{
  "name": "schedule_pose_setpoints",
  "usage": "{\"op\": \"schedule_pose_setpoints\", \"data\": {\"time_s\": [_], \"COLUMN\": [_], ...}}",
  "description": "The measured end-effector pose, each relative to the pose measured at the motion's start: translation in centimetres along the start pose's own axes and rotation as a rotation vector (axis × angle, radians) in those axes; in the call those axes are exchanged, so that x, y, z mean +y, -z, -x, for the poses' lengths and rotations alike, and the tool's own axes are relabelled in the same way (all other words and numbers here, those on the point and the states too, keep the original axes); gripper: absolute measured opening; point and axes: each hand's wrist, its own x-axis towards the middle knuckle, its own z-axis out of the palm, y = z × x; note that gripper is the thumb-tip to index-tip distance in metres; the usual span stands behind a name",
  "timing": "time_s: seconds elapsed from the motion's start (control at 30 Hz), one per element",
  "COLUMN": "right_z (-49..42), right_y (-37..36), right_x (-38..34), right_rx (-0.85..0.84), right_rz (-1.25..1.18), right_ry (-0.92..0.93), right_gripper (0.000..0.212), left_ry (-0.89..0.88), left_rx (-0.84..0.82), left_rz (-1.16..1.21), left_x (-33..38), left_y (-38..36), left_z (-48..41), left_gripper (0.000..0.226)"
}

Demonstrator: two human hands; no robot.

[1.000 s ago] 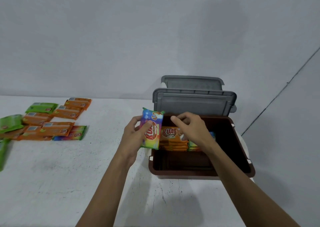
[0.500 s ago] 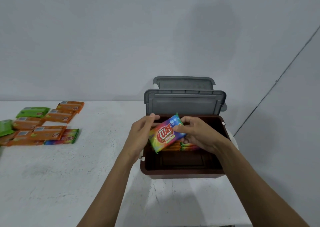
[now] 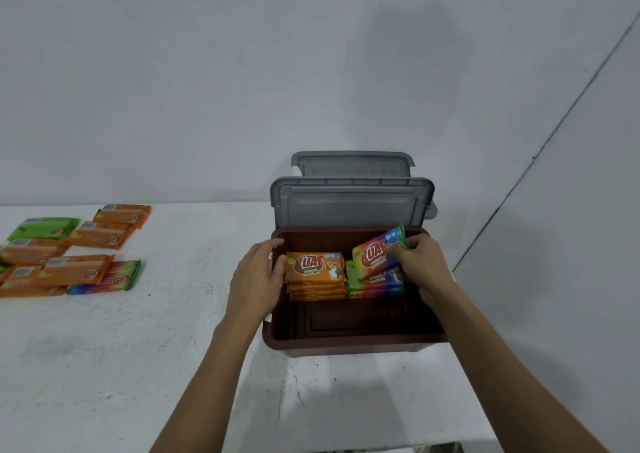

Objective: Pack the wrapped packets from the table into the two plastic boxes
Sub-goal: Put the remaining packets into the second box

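The right hand (image 3: 420,265) pinches a rainbow-coloured wrapped packet (image 3: 375,253) by its right end, fingers (image 3: 398,250) curled over the wrapper's edge. It holds the packet inside the open brown plastic box (image 3: 346,343), near the far right corner. The packet's long axis runs left to right across the box and is tilted: the right end is raised toward the far rim, the left end dips onto the stack of rainbow packets (image 3: 375,288) beneath it, and the printed face is turned up toward the camera. Just left of that pile, a stack of orange packets (image 3: 315,267) lies flat with its long axes also left to right. The left hand (image 3: 258,272) reaches over the box's left wall, its relaxed fingers close together and touching the orange stack's left end. A grey lid (image 3: 351,203) stands upright behind the box. Loose orange packets (image 3: 76,269) lie well apart on the white surface (image 3: 104,366), far left.
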Motion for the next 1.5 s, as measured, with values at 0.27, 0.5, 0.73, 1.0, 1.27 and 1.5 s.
{"op": "schedule_pose_setpoints", "data": {"time_s": [0.27,0.5,0.73,1.0,1.27,1.5], "right_z": [-0.7,-0.4,-0.2,2.9,6.4,8.4], "right_y": [-1.3,-1.3,-1.5,-4.1,-11.4,-21.6], "right_x": [2.0,2.1,2.1,0.2,-6.1,-9.7], "right_rx": [0.056,0.075,0.096,0.133,-0.02,-0.188], "right_rz": [0.179,0.51,0.647,0.885,0.684,0.644], "right_ry": [0.012,0.095,0.123,0.341,0.556,0.705], "right_gripper": [0.037,0.042,0.042,0.043,0.038,0.04], "left_ry": [0.038,0.05,0.071,-0.011,0.022,0.07], "left_rx": [0.003,0.026,0.037,-0.126,-0.238,-0.105], "left_rz": [0.064,0.116,0.278,0.436,0.261,0.055], "left_x": [0.3,-0.1,-0.8,-2.6,-9.5,-18.9], "left_y": [0.3,0.0,-0.5,0.3,5.3,12.7], "left_z": [0.3,0.1,0.1,0.1,0.5,-0.9], "left_gripper": [0.035,0.033,0.03,0.031,0.035,0.033]}}
